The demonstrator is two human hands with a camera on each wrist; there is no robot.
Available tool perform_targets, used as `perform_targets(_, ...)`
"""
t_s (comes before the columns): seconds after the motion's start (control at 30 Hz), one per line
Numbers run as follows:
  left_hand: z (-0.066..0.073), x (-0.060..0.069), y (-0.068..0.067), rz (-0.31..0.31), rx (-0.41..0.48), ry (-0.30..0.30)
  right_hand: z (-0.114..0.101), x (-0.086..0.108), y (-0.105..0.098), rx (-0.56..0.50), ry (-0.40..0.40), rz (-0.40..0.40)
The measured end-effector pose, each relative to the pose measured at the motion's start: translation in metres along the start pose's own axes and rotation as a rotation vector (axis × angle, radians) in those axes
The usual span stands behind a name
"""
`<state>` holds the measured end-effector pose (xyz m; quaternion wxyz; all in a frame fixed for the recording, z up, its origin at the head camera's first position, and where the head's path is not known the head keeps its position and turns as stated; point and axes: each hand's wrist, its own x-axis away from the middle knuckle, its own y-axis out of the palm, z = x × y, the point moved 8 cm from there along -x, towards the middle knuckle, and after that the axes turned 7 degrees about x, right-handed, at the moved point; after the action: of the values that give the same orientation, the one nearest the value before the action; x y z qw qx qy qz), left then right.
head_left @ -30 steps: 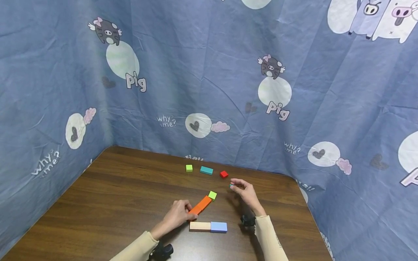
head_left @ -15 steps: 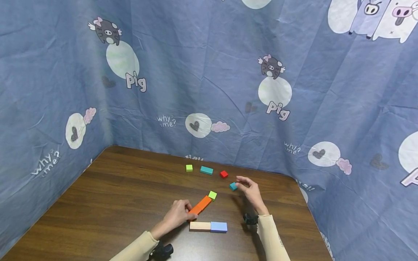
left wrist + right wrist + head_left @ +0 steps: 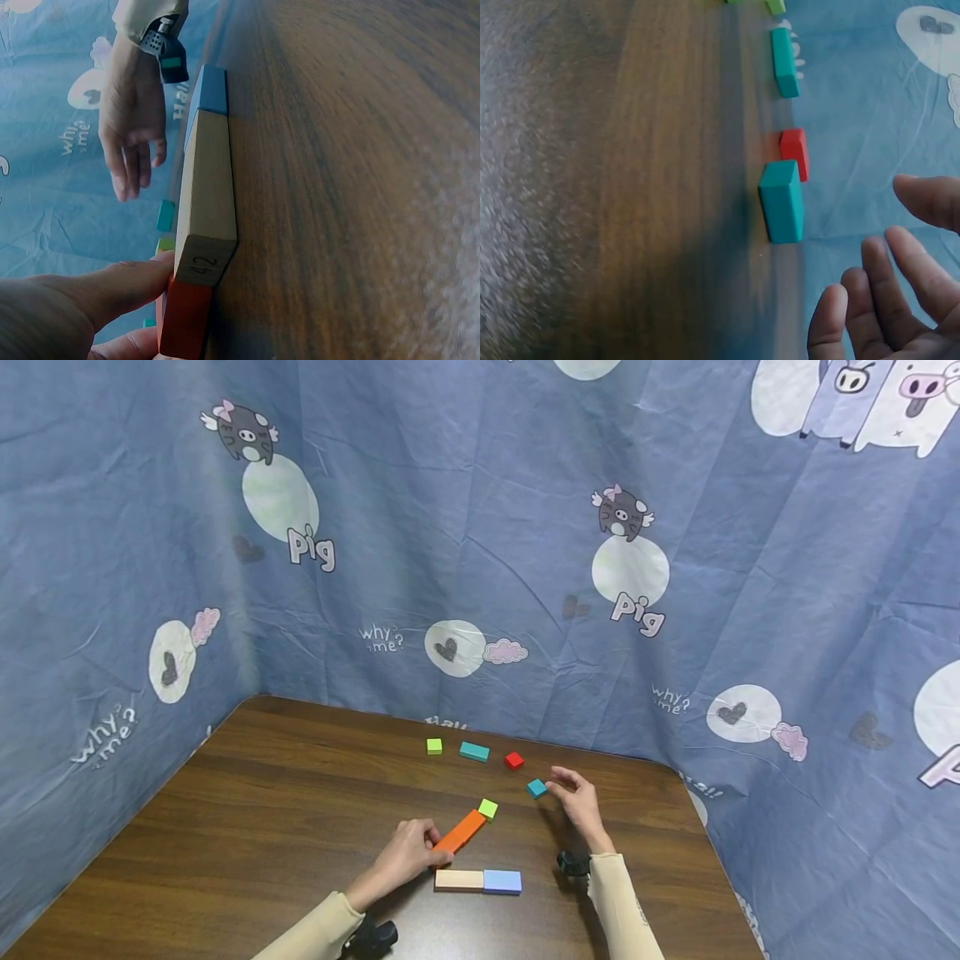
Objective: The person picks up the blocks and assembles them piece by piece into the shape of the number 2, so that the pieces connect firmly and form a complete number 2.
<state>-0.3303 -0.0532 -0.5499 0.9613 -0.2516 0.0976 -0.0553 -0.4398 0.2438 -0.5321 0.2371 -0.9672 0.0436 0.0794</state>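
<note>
My left hand (image 3: 408, 853) pinches the near end of an orange block row (image 3: 461, 833) lying slantwise on the table; the left wrist view shows the thumb against an orange block (image 3: 184, 319). A lime green cube (image 3: 488, 810) sits at the row's far end. My right hand (image 3: 579, 802) hovers with parted fingers just right of a small teal block (image 3: 536, 788), holding nothing. In the right wrist view a gap separates the fingers from that teal block (image 3: 782, 202).
A pale wooden block (image 3: 459, 881) and a blue block (image 3: 502, 882) lie end to end in front. Farther back are another lime green block (image 3: 434, 747), a longer teal block (image 3: 474, 752) and a red block (image 3: 513, 762). A blue printed cloth (image 3: 480, 568) hangs behind the table.
My right hand has let go of the small teal block and drawn back a little to the right, uncovering it on the table. The left hand stays put on the orange block row.
</note>
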Motion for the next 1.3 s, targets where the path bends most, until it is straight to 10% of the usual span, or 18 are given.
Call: perform_targets(1.3, 0.0, 0.002, 0.001, -0.013, -0.002, -0.005, 0.018, -0.003, 0.022, 0.186, 0.092, -0.015)
